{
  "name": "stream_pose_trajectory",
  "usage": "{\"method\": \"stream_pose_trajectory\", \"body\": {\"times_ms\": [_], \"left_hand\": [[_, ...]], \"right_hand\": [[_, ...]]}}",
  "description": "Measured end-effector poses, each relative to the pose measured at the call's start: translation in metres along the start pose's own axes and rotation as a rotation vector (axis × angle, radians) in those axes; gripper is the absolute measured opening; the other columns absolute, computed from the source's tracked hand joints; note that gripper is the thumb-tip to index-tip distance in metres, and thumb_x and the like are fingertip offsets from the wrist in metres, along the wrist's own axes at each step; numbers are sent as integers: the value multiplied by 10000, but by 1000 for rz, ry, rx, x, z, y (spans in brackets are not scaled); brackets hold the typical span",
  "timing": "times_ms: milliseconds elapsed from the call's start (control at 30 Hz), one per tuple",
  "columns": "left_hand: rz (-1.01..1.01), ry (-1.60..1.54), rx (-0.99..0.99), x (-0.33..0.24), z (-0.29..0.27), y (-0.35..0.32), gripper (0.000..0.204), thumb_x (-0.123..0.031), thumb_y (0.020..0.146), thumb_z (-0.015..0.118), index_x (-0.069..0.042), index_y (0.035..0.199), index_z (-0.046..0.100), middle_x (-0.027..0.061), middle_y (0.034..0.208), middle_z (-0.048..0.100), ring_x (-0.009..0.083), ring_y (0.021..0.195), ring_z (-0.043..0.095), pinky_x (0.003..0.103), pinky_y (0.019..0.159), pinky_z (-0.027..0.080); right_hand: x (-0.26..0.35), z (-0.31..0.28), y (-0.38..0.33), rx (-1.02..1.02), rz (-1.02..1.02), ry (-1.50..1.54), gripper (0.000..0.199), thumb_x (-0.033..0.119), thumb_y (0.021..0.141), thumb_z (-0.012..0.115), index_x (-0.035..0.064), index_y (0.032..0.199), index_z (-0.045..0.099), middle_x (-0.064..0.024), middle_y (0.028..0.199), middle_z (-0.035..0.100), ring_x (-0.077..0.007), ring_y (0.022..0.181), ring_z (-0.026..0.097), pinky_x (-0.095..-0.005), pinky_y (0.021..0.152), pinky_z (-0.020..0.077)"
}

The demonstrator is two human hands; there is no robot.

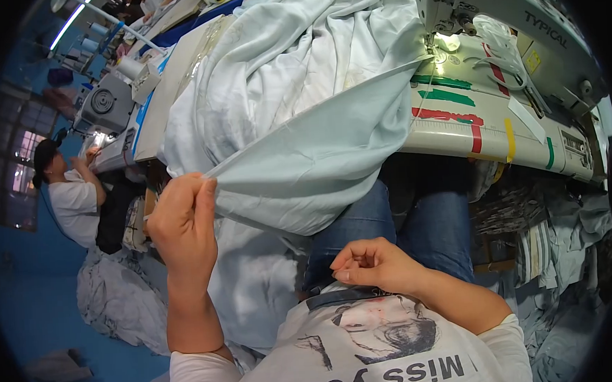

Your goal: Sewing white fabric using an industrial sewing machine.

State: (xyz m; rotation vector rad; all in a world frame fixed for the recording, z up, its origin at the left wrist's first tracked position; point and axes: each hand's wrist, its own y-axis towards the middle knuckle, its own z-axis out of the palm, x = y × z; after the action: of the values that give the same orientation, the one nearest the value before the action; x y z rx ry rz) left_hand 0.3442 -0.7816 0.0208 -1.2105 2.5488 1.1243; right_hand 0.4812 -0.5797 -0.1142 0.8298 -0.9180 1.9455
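Observation:
A pale blue-grey cloth (pixel 311 153) spreads over the sewing table and hangs down across my lap. My left hand (pixel 186 221) is closed in a pinch on its edge, at the left. From there the edge runs taut, up and to the right, to the needle area of a sewing machine (pixel 473 9), where a small lamp shines. My right hand (pixel 375 263) hovers in front of my waist, apart from the cloth. Its fingers are curled in loosely, and nothing shows in them.
Scissors (pixel 518 76) with pale handles lie on the machine bed (pixel 448 131), which carries green, red and yellow tape strips. At the left a person (pixel 71 193) sits at another machine (pixel 108 104). Cloth heaps lie on the floor at left (pixel 121 290) and at right (pixel 568 302).

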Motion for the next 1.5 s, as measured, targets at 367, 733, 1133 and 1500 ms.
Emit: {"method": "stream_pose_trajectory", "body": {"times_ms": [367, 733, 1133, 1500], "left_hand": [[168, 26, -195, -20, 2, 20, 156, 10, 859, 605, -16, 721, 536, 63, 630, 521, 184, 533, 477, 271, 534, 389], [783, -702, 1071, -115, 44, -19, 158, -235, 820, 661, -80, 815, 631, 106, 750, 593, 242, 682, 593, 339, 646, 496], [372, -204, 1167, 78, 72, -48, 315, -166, 855, 622, -103, 1163, 600, 172, 1108, 614, 280, 957, 612, 341, 774, 500], [586, -335, 768, -85, 185, 52, 505, -325, 854, 600, -75, 1285, 517, 240, 1472, 262, 429, 1375, 171, 494, 1110, 182]], "right_hand": [[51, -10, -17, -368, -520, -610, 172, 25, 800, 673, -12, 959, 620, -79, 862, 648, -130, 778, 607, -252, 711, 476], [160, -8, -73, -128, -983, -1245, 212, 121, 747, 633, -17, 907, 651, -125, 874, 666, -268, 799, 652, -400, 755, 522], [25, -37, -67, -454, -652, -632, 168, -6, 767, 594, -20, 920, 662, -133, 828, 664, -275, 753, 651, -313, 681, 498], [32, -43, -85, -439, -656, -835, 164, 18, 723, 612, -29, 872, 662, -153, 817, 668, -319, 770, 656, -371, 754, 522]]}}
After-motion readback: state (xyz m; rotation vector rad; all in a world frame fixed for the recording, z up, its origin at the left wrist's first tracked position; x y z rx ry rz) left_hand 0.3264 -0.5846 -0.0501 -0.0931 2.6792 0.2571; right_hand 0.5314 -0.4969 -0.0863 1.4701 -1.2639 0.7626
